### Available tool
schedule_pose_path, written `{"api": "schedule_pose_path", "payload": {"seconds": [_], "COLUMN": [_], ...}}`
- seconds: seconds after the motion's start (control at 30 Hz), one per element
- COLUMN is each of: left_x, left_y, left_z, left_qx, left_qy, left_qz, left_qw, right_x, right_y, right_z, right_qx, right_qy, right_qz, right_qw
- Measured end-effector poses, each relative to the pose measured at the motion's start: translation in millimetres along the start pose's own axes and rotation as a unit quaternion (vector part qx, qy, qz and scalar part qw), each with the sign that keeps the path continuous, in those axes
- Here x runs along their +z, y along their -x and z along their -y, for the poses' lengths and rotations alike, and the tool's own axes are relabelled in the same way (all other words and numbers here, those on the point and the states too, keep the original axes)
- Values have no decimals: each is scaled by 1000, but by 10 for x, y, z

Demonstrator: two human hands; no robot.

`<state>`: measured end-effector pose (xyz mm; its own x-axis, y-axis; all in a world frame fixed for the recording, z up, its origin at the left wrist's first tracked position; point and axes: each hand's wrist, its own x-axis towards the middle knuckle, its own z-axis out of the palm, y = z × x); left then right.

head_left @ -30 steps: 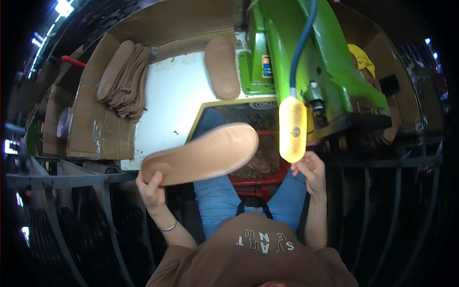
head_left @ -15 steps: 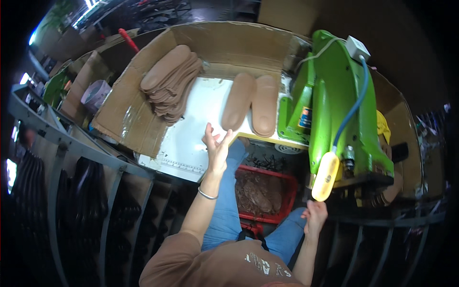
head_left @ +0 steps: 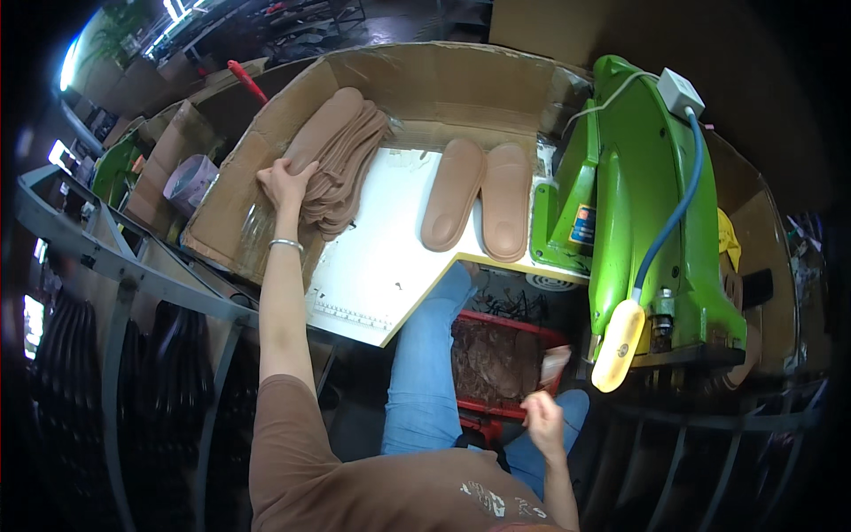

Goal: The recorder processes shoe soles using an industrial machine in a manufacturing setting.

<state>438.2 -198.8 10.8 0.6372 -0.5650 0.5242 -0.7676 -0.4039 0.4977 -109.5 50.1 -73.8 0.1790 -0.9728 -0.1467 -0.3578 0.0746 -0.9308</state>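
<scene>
My left hand (head_left: pixel 285 184) reaches to the thick stack of brown insoles (head_left: pixel 341 151) at the left of the white work surface. Its thumb and fingers close on the near end of the top insole. My right hand (head_left: pixel 544 421) is curled closed above my right thigh. A blurred pale brown strip (head_left: pixel 555 363) shows just above it, over the edge of the red bin; whether the fingers touch it I cannot tell. Two insoles lie side by side, a left one (head_left: pixel 453 195) and a right one (head_left: pixel 506 202), apart from both hands.
A green machine (head_left: pixel 651 204) with a yellow lamp (head_left: pixel 618 346) on a blue flexible stalk stands to the right. Cardboard walls (head_left: pixel 434 84) border the white work surface (head_left: pixel 363 257). Below it sits a red bin (head_left: pixel 470 403) of brown scraps. A grey metal rail (head_left: pixel 177 288) curves along the left.
My left hand has moved left and away from me onto the insole stack. My right hand has drawn back from the machine's lower end toward my lap, and a blurred strip now shows near it.
</scene>
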Motion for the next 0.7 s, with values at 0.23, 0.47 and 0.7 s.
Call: {"api": "schedule_pose_path", "payload": {"seconds": [0.23,0.47,0.7], "left_x": [-1165,-1919,-1149], "left_y": [967,2402,3696], "left_z": [-227,-999,-1811], "left_qx": [77,274,-113], "left_qy": [188,364,706], "left_qz": [-122,250,449], "left_qw": [972,855,536], "right_x": [23,-250,-522], "right_y": [254,37,756], "right_z": [-909,-138,-536], "right_qx": [-120,98,153], "right_qy": [332,-539,-417], "right_qz": [-55,50,-57], "right_qw": [934,835,894]}}
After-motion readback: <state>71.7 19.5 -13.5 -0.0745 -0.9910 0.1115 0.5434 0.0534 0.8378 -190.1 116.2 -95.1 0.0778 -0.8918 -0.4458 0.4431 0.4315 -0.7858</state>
